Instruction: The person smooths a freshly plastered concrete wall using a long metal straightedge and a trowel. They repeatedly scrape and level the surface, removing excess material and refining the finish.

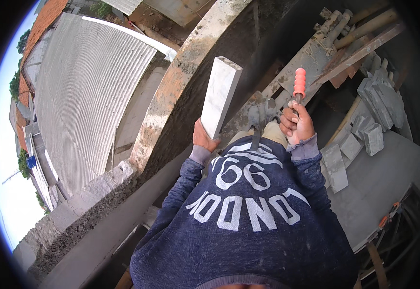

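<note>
My left hand is closed around the lower end of a long, pale grey block, which stands tilted upward beside the concrete beam. My right hand grips the dark metal shank of a hand tool with a ribbed orange-red handle. That handle points up and away from me, out of my fist. The tool's working end is hidden by my fingers, so I cannot tell its kind. A gap separates the block and the tool.
A rough concrete beam runs diagonally on the left, with a corrugated roof beyond it. Several grey blocks lie at right on a grey surface. Bamboo poles and a wooden plank are at the far right.
</note>
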Action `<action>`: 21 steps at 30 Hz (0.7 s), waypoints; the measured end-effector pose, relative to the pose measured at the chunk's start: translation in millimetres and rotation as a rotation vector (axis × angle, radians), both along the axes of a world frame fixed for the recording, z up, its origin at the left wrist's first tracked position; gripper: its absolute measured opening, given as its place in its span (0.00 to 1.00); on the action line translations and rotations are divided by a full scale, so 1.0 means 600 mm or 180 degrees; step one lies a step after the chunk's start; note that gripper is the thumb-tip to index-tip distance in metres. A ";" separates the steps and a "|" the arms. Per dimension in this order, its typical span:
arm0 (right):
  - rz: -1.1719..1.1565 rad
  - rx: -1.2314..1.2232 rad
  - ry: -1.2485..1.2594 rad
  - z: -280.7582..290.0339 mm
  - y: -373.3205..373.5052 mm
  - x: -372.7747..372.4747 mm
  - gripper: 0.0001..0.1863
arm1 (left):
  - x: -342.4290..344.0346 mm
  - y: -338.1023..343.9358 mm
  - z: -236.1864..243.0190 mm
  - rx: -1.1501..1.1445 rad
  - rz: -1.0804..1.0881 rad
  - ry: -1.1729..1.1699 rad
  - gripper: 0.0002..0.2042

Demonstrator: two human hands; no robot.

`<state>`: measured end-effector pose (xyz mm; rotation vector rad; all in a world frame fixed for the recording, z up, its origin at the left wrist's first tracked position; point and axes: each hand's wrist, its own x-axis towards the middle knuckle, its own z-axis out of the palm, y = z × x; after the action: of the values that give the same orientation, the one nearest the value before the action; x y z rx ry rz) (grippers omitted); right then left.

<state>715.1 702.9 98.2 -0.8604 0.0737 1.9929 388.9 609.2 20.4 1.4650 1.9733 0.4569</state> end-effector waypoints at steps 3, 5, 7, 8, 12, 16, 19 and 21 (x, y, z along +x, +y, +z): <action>0.0129 0.0068 -0.0417 0.028 -0.008 0.000 0.07 | -0.001 0.022 -0.033 0.0153 0.0433 0.0709 0.47; 0.0273 0.0018 -0.0393 0.018 -0.013 0.003 0.07 | -0.001 0.033 -0.046 0.0191 0.0709 0.0906 0.48; 0.0459 0.0178 -0.0496 0.013 -0.016 -0.004 0.07 | -0.004 0.042 -0.055 0.0163 0.0908 0.1081 0.47; 0.0548 0.0135 -0.0729 0.028 -0.014 -0.014 0.08 | -0.002 0.046 -0.060 0.0162 0.1019 0.1143 0.46; 0.1217 0.0379 -0.1795 0.024 -0.002 -0.033 0.13 | -0.019 0.062 -0.096 0.0161 0.1302 0.1297 0.45; 0.1795 0.0894 -0.2420 0.033 0.020 -0.061 0.18 | -0.036 0.093 -0.129 0.0151 0.1442 0.1340 0.43; 0.2126 0.1312 -0.2980 0.010 0.038 -0.079 0.19 | -0.047 0.106 -0.159 0.0166 0.1524 0.1366 0.43; 0.2140 0.2011 -0.3198 0.004 0.066 -0.092 0.19 | -0.048 0.119 -0.173 0.0178 0.1649 0.1395 0.40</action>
<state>659.8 742.2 100.4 -1.4402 -1.4863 1.7124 360.3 680.4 -83.7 1.1381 2.7279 0.4336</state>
